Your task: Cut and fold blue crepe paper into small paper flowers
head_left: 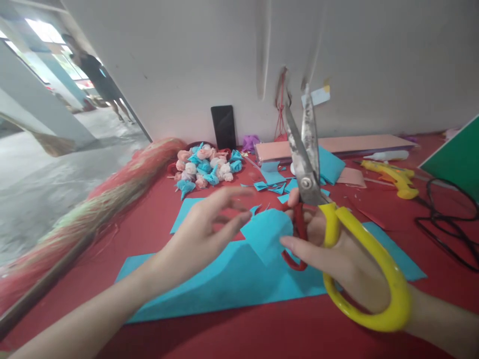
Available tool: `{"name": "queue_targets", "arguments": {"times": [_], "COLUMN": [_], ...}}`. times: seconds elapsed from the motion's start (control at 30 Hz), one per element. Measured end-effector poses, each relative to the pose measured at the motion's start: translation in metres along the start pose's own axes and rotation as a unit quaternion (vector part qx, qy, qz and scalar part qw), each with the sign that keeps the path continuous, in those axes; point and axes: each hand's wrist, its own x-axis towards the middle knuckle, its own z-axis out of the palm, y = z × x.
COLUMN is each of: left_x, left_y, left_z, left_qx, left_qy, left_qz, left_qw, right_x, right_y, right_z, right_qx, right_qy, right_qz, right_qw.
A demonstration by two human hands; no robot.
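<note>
My right hand (pixel 337 254) holds a pair of scissors (pixel 306 184) with one yellow and one red handle, the blades pointing up and slightly apart. Its thumb also presses on a small blue paper piece (pixel 267 232) with a rounded top edge. My left hand (pixel 209 224) is just left of that piece, fingers apart and holding nothing. Under both hands a large blue paper sheet (pixel 209 284) lies on the red tabletop (pixel 224 334).
Behind my hands sit a pile of pink, white and blue paper flowers (pixel 207 167), an upright phone (pixel 223 127) and blue scraps (pixel 275 187). A yellow glue gun (pixel 392 174) with a black cord (pixel 430 219) lies right. A person (pixel 99 75) stands far left.
</note>
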Motion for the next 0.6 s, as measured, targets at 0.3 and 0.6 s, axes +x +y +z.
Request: {"name": "queue_targets", "arguments": {"times": [0.3,0.6], "left_x": [0.004,0.001], "left_y": [0.003,0.001], "left_z": [-0.006,-0.001], "left_qx": [-0.272,-0.411], "left_qy": [-0.304,-0.244], "left_qz": [-0.203,-0.214], "left_qw": [0.89,0.852], "right_x": [0.009,0.007], "right_y": [0.016,-0.007], "right_z": [-0.001,-0.005], "right_qx": [-0.017,0.151], "right_qy": [-0.123,-0.145], "right_qz": [0.042,0.129], "right_qw": [0.991,0.969]}}
